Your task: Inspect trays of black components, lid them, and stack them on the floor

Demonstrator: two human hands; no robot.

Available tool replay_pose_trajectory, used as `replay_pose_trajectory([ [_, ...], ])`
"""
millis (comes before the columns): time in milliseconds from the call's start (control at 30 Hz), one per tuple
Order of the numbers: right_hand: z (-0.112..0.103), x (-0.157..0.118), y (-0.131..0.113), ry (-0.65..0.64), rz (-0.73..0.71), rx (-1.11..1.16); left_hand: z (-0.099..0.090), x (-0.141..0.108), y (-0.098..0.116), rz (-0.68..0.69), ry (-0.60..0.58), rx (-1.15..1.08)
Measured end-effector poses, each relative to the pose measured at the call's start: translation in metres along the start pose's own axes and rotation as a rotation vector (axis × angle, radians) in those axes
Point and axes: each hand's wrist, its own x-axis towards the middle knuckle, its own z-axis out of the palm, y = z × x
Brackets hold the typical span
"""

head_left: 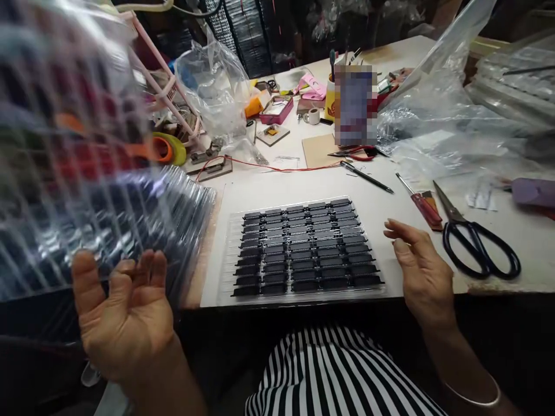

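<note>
Left hand (125, 323), half-curled, touches clear tray (39, 242); right hand (422, 277) half-open.

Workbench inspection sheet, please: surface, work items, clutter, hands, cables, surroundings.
Surface: white tabletop, front edge worn near the scissors.
Work items: black parts lie in rows in a clear tray.
Clutter: scissors, screwdriver, pen, red-handled pliers.
Left hand: palm up at a blurred clear ribbed sheet; grip unclear.
Right hand: open beside the tray, nothing seen in it.
Cables: thin red wire runs behind the tray.
Surroundings: clear bag and pink rack left, plastic sheeting right.
</note>
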Motion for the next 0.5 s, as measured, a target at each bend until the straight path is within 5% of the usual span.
replay_pose_trajectory([
  [300, 0.003, -0.006, 0.021, -0.123, -0.134, -0.247, -0.017, 0.011, 0.007, 0.013, -0.143, 0.064],
  [500, 0.007, -0.008, 0.022, -0.127, -0.164, -0.304, -0.005, -0.007, 0.001, -0.043, -0.229, 0.051],
])
